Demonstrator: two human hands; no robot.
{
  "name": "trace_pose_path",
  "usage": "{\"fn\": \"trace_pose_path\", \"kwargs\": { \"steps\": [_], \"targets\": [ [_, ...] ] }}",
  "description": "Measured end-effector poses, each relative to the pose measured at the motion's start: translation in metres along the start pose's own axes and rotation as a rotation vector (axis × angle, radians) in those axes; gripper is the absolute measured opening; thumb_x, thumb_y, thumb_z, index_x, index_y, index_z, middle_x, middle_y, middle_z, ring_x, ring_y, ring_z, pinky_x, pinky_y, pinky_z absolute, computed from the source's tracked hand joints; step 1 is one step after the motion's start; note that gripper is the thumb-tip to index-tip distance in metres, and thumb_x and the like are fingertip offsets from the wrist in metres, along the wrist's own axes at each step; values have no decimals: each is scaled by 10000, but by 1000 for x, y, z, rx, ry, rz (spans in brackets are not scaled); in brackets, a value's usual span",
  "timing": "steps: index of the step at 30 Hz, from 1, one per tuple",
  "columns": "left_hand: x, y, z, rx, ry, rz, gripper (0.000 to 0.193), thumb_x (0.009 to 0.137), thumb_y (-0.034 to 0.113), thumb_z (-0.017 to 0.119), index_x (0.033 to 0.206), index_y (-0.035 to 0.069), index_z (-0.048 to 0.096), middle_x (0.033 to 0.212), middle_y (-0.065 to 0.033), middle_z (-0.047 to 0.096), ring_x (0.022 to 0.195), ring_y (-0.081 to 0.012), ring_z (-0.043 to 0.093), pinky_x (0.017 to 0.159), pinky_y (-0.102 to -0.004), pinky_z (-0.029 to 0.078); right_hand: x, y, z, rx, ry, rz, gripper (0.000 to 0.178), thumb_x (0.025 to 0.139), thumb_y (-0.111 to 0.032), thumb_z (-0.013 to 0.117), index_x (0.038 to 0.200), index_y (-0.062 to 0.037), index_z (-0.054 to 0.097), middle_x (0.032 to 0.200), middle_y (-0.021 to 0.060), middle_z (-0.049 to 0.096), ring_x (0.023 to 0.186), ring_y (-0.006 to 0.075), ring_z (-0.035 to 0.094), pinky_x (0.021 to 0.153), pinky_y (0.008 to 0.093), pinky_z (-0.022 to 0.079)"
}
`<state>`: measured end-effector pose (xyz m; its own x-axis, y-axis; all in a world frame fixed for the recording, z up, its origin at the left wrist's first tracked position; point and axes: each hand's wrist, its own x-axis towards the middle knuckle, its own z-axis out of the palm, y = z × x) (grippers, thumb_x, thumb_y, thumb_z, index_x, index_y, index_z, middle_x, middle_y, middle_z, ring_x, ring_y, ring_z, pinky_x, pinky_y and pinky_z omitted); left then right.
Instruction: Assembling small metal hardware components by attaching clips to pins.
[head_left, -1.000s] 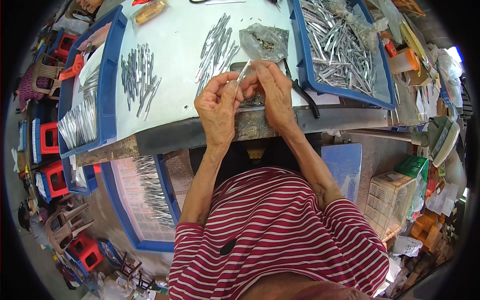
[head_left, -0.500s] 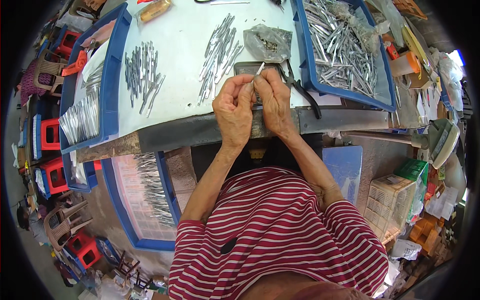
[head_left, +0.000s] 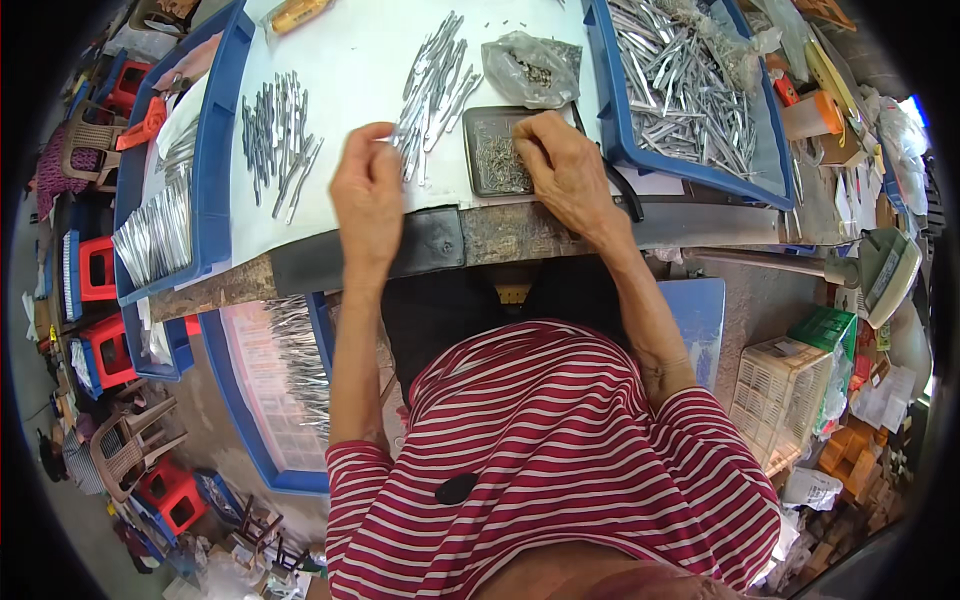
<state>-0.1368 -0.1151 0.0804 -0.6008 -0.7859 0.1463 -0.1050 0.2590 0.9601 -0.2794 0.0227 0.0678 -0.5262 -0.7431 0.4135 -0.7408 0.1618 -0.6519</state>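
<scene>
My left hand (head_left: 370,205) hovers over the front of the white worktop, blurred, its fingers curled. It is between two piles of thin silvery metal strips, one at the left (head_left: 275,130) and one in the middle (head_left: 430,95), and I cannot make out anything in it. My right hand (head_left: 568,170) reaches into a small dark tray (head_left: 470,150) of tiny metal parts (head_left: 497,160). Its thumb and fingertips are pinched together over these parts; what they grip is hidden. Just behind the tray lies a clear plastic bag (head_left: 530,70) with more small parts.
At the right stands a blue bin (head_left: 625,150) heaped with metal strips. A blue tray (head_left: 215,150) of lined-up strips is at the left. Black-handled pliers (head_left: 625,190) lie partly hidden beside my right hand. A yellow-handled tool (head_left: 298,14) lies at the back.
My hands were together over the tray with a thin pale strip at the fingertips. They have parted: the left moved left, the right came down onto the tiny parts. The strip no longer shows.
</scene>
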Motion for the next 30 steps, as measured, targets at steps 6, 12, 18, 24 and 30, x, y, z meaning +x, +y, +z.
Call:
{"fn": "trace_pose_path", "kwargs": {
  "steps": [6,12,18,24,30],
  "targets": [
    [25,-29,-49,783,184,235,179,788,66,482,955,48,545,727,-157,598,629,-323,561,584,-398,431,-6,-1,-2,-139,-159,-47,140,744,-39,556,878,-8,531,799,120,479,765,297,511,676,364,411],
    [36,-37,-59,1104,210,368,150,726,12,502,863,25,563,751,-142,584,713,-305,559,619,-401,437,-3,-7,1,-241,-152,-117,109,712,-28,544,791,3,476,790,146,450,757,308,493,645,393,414],
    [43,-28,-29,934,98,416,139,740,29,512,864,28,574,825,-131,579,798,-282,531,698,-365,436,-3,-5,8,-214,-171,-122,99,717,-29,531,782,1,463,781,149,453,748,314,494,630,401,413],
    [67,-28,4,713,-111,279,121,752,104,544,822,12,579,810,-157,582,795,-297,548,704,-381,435,-4,-4,12,-188,-141,-71,83,745,-52,550,774,-7,487,736,141,494,692,315,508,615,393,396],
    [73,-28,7,671,-169,157,129,742,100,551,818,1,584,771,-175,599,732,-320,581,664,-400,449,-3,-4,12,-108,-64,-83,47,738,-21,521,761,-7,483,703,142,495,649,314,507,590,385,396]
  ]
}}
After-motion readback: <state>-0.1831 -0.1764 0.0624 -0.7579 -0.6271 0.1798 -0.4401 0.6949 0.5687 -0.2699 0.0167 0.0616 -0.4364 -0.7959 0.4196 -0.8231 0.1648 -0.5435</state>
